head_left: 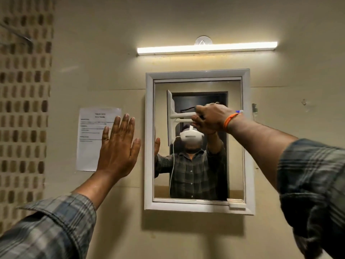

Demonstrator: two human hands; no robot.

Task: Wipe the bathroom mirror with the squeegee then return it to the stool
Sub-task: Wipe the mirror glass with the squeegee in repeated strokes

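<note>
A white-framed mirror (198, 174) hangs on the beige wall ahead of me. My right hand (210, 118) grips the handle of a white squeegee (172, 116). Its blade stands upright against the glass in the upper left part of the mirror. My left hand (118, 146) is flat with fingers spread, against or close to the wall just left of the mirror frame (149, 139), holding nothing. The stool is out of view. The glass reflects a person in a plaid shirt.
A lit tube light (207, 48) is mounted above the mirror. A printed paper sheet (93, 135) is stuck to the wall behind my left hand. Brown mosaic tiles (24, 109) cover the wall at the far left.
</note>
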